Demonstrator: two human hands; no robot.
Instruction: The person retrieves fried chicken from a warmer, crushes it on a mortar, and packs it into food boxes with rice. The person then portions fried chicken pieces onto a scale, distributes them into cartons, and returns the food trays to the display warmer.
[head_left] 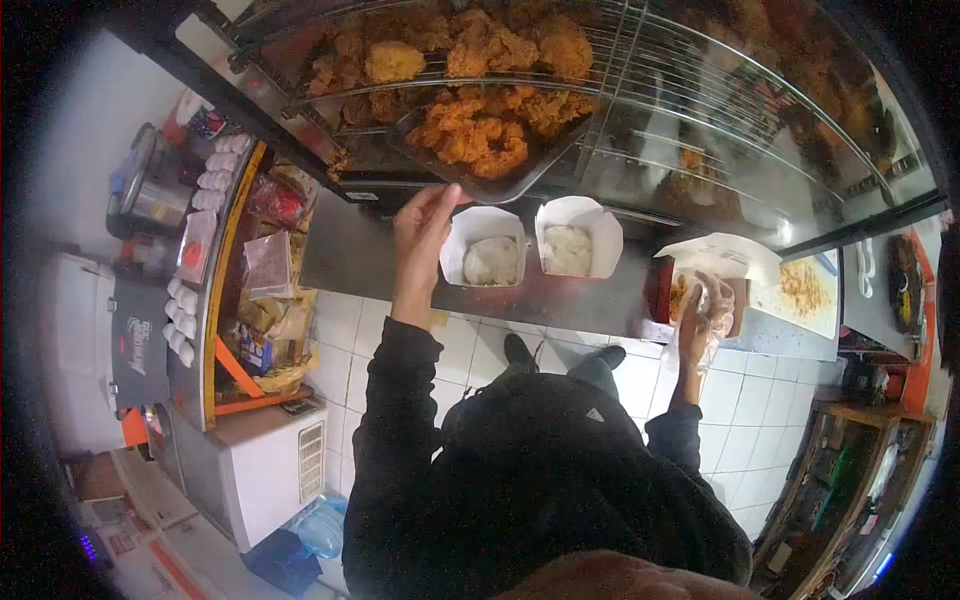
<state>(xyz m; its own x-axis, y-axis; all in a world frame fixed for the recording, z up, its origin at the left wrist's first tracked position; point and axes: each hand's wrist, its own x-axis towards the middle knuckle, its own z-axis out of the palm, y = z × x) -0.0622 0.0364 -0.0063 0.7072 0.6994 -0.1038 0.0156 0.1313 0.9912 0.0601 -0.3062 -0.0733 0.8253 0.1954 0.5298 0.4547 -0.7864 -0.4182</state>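
Observation:
My left hand (425, 232) is closed at the near rim of a dark tray (512, 188), which holds orange-brown fried chicken pieces (470, 132). Below the tray stand two open white paper boxes, a left box (454, 262) and a right box (607, 232), each with a mound of white rice (490, 261) inside. On the right, my right hand (706, 312), covered in clear plastic, reaches into an open red-and-white box (720, 252). Some fried food shows beside those fingers, but the plastic and the box hide what they touch.
A glass display case (740, 150) with wire racks of fried chicken spans the far side of the steel counter (365, 255). A crumb-covered white board (805, 300) lies at the right. A shelf (212, 330) with wrapped packs stands left, a wooden cabinet (830, 480) lower right.

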